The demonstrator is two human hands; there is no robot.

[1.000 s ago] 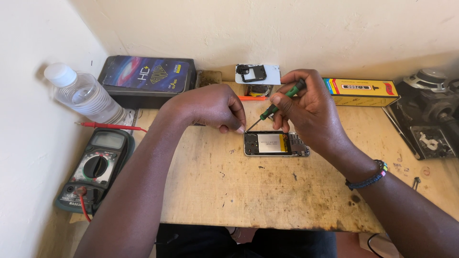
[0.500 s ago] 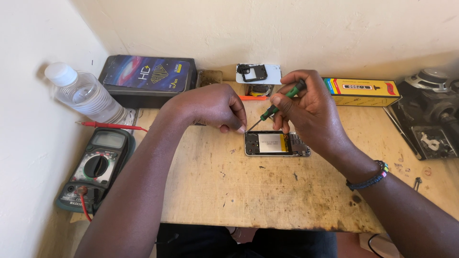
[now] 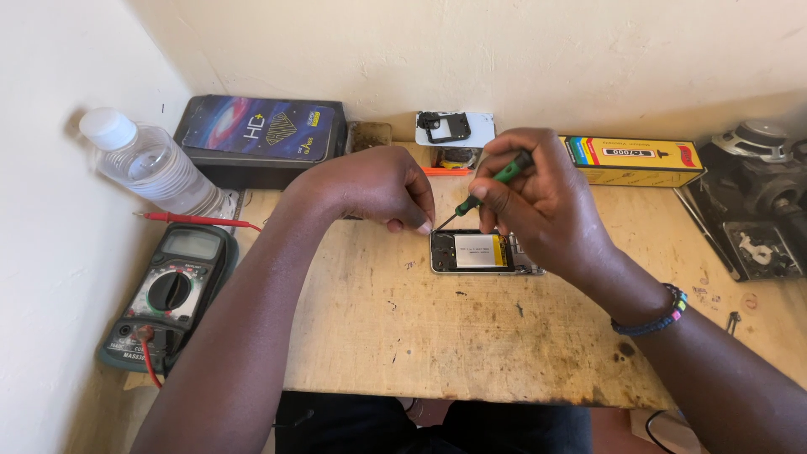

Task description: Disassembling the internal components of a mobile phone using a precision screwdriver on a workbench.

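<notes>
my right hand (image 3: pixel 538 197) clamped on a green screwdriver (image 3: pixel 487 188), tip at the open phone (image 3: pixel 479 252) mid-table, my left hand (image 3: pixel 378 187) curled shut, fingertips touching its left end

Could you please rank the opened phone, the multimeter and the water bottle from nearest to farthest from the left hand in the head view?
1. Opened phone: just right of the left hand.
2. Water bottle: far left, by the wall.
3. Multimeter: lower left corner.

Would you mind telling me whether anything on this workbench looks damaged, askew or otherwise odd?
The phone lies open with its back cover off and its battery bare. The right hand holds a green screwdriver to its top-left corner, beside the left hand. The wooden table is scarred and dark-stained. Nothing looks spilled.
</notes>
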